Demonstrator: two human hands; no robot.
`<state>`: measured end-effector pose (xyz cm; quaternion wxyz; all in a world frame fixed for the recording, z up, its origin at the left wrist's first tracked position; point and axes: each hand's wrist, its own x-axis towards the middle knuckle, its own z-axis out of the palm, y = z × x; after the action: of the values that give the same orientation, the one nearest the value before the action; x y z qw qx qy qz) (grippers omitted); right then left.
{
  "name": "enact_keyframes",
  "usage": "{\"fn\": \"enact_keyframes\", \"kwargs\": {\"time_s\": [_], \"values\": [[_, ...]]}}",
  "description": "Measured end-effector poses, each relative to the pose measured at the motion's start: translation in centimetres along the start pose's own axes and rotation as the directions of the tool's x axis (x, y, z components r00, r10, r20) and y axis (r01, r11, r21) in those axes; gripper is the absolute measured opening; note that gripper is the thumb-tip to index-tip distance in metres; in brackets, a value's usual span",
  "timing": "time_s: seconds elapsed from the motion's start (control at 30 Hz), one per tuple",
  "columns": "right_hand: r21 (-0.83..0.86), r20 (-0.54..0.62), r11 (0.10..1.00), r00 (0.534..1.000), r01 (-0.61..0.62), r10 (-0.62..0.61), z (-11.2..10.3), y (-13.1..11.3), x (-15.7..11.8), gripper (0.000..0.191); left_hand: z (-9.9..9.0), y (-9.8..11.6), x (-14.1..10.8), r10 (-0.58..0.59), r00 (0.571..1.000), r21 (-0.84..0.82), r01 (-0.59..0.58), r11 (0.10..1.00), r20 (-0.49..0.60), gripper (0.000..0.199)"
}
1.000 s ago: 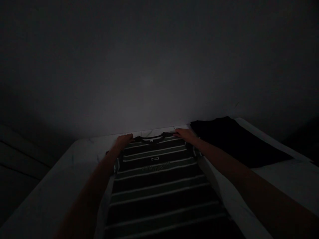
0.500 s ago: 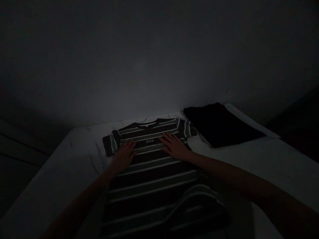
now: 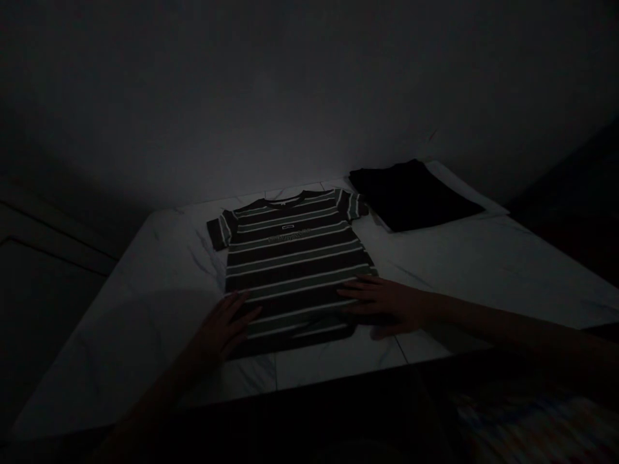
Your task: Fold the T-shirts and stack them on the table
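Note:
A dark striped T-shirt [image 3: 294, 258] with green and white bands lies spread out flat, its neck toward the wall and its hem toward me. A small label print and lettering cross its chest. My left hand [image 3: 225, 325] rests at the shirt's lower left edge, fingers extended over the cloth. On the lower right edge lies my right hand [image 3: 382, 303], its fingers stretched across the fabric and the thumb apart, below the others. Neither hand grips anything.
Dark folded cloth [image 3: 416, 196] lies at the back right over something white [image 3: 467, 187]. The white marbled tabletop [image 3: 159, 290] meets a plain wall [image 3: 271, 96] behind. Its front edge runs just below the shirt. Colourful patterned fabric [image 3: 541, 425] shows at bottom right. The light is dim.
Both hands have slid from the shirt's chest down toward its hem. The lower part, rumpled and lifted before, now lies flatter. The view has shifted, showing the table's front edge.

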<state>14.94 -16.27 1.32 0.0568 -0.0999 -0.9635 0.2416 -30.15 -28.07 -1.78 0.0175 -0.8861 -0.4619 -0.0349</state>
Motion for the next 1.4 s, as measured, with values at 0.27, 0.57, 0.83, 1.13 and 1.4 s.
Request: {"fn": "enact_keyframes", "kwargs": {"time_s": [0.27, 0.57, 0.83, 1.13, 1.4], "values": [[0.085, -0.535, 0.889, 0.732, -0.45, 0.422, 4.6, -3.4, -3.5, 0.037, -1.3, 5.5, -2.1, -0.188, 0.968, -0.138, 0.166, 0.976, -0.166, 0.032], [0.266, -0.625, 0.834, 0.571, -0.484, 0.531, 6.4, -5.1, -2.5, 0.04, -1.5, 18.4, 8.1, -0.166, 0.95, -0.378, 0.056, 0.924, -0.265, 0.027], [0.4, -0.682, 0.81, 0.451, -0.429, 0.576, 5.7, -5.9, -2.4, 0.021, -0.9, 21.4, 13.5, -0.237, 0.97, -0.504, 0.181, 0.844, -0.05, 0.028], [0.366, -0.802, 0.784, 0.257, -0.501, 0.539, 5.3, -5.6, -1.9, 0.019, -0.9, 22.2, 13.5, 0.019, 1.0, -0.604, -0.011, 0.797, 0.007, 0.055], [0.116, -0.734, 0.737, 0.443, -0.666, 0.515, 7.4, -4.3, -4.2, 0.033, -2.9, 20.5, 11.7, 0.138, 0.987, -0.598, -0.156, 0.786, -0.077, 0.028]]}}
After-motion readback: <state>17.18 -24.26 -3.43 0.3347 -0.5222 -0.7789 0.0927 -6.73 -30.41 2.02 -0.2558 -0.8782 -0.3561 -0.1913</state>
